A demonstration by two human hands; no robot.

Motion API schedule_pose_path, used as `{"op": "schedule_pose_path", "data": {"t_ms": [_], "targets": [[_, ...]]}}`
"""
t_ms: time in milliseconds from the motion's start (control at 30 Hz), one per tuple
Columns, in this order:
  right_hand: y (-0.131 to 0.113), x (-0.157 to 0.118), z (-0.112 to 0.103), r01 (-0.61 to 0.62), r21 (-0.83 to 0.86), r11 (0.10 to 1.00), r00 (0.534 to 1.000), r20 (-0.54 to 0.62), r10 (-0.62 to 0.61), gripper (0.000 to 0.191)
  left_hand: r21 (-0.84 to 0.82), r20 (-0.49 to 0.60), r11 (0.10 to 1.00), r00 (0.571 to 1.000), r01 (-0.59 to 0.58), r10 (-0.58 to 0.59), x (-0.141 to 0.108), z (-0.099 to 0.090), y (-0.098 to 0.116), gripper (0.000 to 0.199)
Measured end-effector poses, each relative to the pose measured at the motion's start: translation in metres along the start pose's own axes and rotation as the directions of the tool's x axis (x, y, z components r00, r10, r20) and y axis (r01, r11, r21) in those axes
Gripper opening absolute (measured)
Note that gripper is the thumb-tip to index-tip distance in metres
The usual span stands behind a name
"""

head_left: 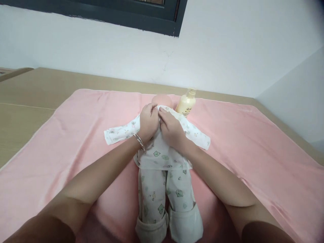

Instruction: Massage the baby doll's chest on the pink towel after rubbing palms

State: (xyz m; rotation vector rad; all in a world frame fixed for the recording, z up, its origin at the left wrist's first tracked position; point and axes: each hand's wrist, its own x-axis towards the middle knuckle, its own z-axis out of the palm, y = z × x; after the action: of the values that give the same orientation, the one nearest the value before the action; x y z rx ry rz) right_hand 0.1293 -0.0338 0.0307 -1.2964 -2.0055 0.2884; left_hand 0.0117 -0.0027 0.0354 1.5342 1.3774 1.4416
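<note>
A baby doll lies on its back with its feet toward me; only the smooth top of its head shows. It wears a white printed baby shirt, sleeves spread to both sides, and matching baby pants with folded-up cuffs. At the shirt's neckline, my left hand, with a silver bangle on its wrist, is closed on the fabric. Right beside it, my right hand pinches the collar on the other side. Both hands hide the upper chest of the shirt, and the exact fingertip hold is partly covered.
A pale yellow pump bottle stands by the doll's head on the right. Beneath everything is a pink cloth over a wooden table. A white wall with a dark window frame rises behind.
</note>
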Motion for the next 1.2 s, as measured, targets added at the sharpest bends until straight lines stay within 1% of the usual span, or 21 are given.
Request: {"op": "schedule_pose_path", "data": {"t_ms": [67,200,267,333,400,467,500,533,600,667,700,733,767,833,900,933,967,1000,1067,1133,1200], "targets": [[0.003,0.003,0.001,0.002,-0.077,0.997,0.998,0.061,0.003,0.057,0.069,0.033,0.998,0.999,-0.008,0.006,0.002,-0.001,-0.004,0.027],[0.005,0.008,-0.008,-0.135,-0.201,0.97,0.978,0.13,0.163,0.063,0.245,0.15,0.961,0.984,-0.129,0.094,0.006,-0.006,-0.012,0.031],[-0.001,0.005,-0.01,-0.155,-0.27,0.95,0.972,0.13,0.195,0.063,0.322,0.202,0.931,0.973,-0.172,0.11,0.007,-0.008,-0.015,0.034],[-0.01,-0.003,-0.008,-0.105,-0.353,0.93,0.981,0.118,0.156,0.058,0.405,0.218,0.897,0.972,-0.177,0.093,0.007,-0.009,-0.015,0.038],[-0.019,-0.011,-0.005,-0.017,-0.41,0.912,0.988,0.133,0.078,0.055,0.474,0.223,0.864,0.972,-0.169,0.068,0.008,-0.009,-0.015,0.039],[-0.023,-0.012,-0.005,0.037,-0.414,0.909,0.982,0.182,0.043,0.056,0.512,0.25,0.841,0.967,-0.172,0.045,0.008,-0.009,-0.014,0.039],[-0.021,-0.01,-0.007,0.033,-0.401,0.915,0.977,0.204,0.054,0.056,0.524,0.265,0.834,0.964,-0.176,0.036,0.008,-0.01,-0.013,0.038],[-0.018,-0.007,-0.01,0.006,-0.385,0.923,0.973,0.215,0.083,0.055,0.532,0.274,0.827,0.961,-0.179,0.032,0.008,-0.01,-0.012,0.037],[-0.01,0.001,-0.016,-0.1,-0.36,0.928,0.962,0.203,0.183,0.057,0.541,0.274,0.821,0.961,-0.184,0.035,0.008,-0.01,-0.012,0.037],[-0.004,0.004,-0.019,-0.207,-0.365,0.908,0.947,0.158,0.28,0.063,0.539,0.27,0.822,0.962,-0.184,0.039,0.007,-0.009,-0.011,0.037],[-0.004,0.004,-0.019,-0.241,-0.385,0.891,0.943,0.125,0.309,0.064,0.538,0.27,0.822,0.962,-0.185,0.04,0.007,-0.009,-0.011,0.038],[-0.006,0.001,-0.018,-0.246,-0.411,0.878,0.946,0.096,0.31,0.063,0.539,0.272,0.821,0.962,-0.187,0.04,0.007,-0.009,-0.01,0.038],[-0.009,-0.002,-0.015,-0.211,-0.437,0.875,0.959,0.082,0.272,0.061,0.543,0.274,0.818,0.961,-0.189,0.04,0.007,-0.009,-0.01,0.037],[-0.017,-0.009,-0.008,-0.065,-0.465,0.883,0.986,0.106,0.129,0.057,0.549,0.278,0.814,0.96,-0.19,0.037,0.007,-0.01,-0.011,0.035],[-0.021,-0.012,-0.004,0.072,-0.445,0.893,0.985,0.174,0.008,0.055,0.548,0.276,0.815,0.961,-0.186,0.033,0.007,-0.01,-0.011,0.033],[-0.021,-0.011,-0.004,0.1,-0.425,0.9,0.979,0.202,-0.013,0.055,0.547,0.273,0.817,0.961,-0.184,0.035,0.008,-0.01,-0.012,0.033],[-0.018,-0.009,-0.006,0.097,-0.406,0.909,0.976,0.22,-0.006,0.055,0.544,0.269,0.818,0.962,-0.186,0.039,0.008,-0.009,-0.013,0.032],[-0.015,-0.005,-0.008,0.072,-0.387,0.919,0.973,0.231,0.021,0.054,0.541,0.266,0.819,0.963,-0.189,0.046,0.007,-0.009,-0.013,0.032],[-0.006,0.002,-0.015,-0.021,-0.355,0.934,0.969,0.225,0.108,0.056,0.536,0.263,0.821,0.963,-0.195,0.057,0.007,-0.009,-0.015,0.032],[0.001,0.007,-0.02,-0.143,-0.357,0.923,0.962,0.171,0.215,0.059,0.527,0.264,0.826,0.963,-0.199,0.063,0.007,-0.008,-0.016,0.032],[0.0,0.004,-0.018,-0.221,-0.404,0.888,0.957,0.087,0.277,0.061,0.517,0.26,0.833,0.963,-0.198,0.068,0.007,-0.008,-0.017,0.033]]}}
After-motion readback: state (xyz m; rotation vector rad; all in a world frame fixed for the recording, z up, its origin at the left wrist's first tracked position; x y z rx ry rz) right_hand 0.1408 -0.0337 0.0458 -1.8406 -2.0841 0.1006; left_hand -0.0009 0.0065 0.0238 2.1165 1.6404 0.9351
